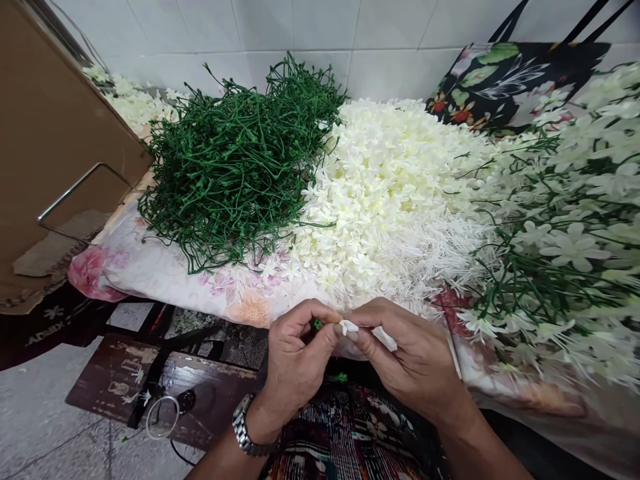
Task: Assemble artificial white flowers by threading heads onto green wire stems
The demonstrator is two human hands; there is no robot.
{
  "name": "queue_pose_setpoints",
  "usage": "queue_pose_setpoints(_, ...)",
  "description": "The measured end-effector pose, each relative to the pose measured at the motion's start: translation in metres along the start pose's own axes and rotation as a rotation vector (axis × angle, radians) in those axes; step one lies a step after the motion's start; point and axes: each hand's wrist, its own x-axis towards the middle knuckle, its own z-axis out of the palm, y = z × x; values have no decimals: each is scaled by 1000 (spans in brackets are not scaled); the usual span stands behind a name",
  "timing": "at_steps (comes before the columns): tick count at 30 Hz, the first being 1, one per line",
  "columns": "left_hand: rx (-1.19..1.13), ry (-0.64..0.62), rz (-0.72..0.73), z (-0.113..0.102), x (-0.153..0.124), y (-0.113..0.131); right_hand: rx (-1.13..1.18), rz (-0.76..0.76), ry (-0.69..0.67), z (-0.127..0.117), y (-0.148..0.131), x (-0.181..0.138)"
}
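left hand (295,357) pinching green stem tip (317,325), right hand (410,357) gripping white flower (349,327) at fingertips, both meeting between the hands, white petal pile (395,193) just beyond, green stem heap (235,160) beyond left hand, wristwatch (243,430) on left wrist

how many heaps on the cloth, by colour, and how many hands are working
green stem heap: 1
loose white flower heap: 1
white flowers on green stems heap: 1
hands: 2, left hand and right hand
total: 3 heaps, 2 hands
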Motion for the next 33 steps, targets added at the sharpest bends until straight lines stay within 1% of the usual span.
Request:
queue_pose_setpoints(2,-27,-27,-16,-2,-1,0,1,31,11,0,0,-2)
queue_pose_setpoints(7,-180,-131,-102,-8,0,0,-13,93,53,-3,3,-5)
queue_pose_setpoints(10,-136,-143,-142,-10,0,1,-3,100,47,-4,2,-4)
queue_pose_setpoints(14,-68,-124,-152,-10,-1,2,13,82,35,-6,1,-2)
queue_pose_setpoints(22,141,-78,-60,-5,4,5,0,68,31,-9,0,1)
queue_pose_setpoints(28,217,-23,88,-1,7,10,2,51,36,-10,-2,4)
queue_pose_setpoints(33,269,-64,213,-1,7,11,-32,11,2,-11,-1,7)
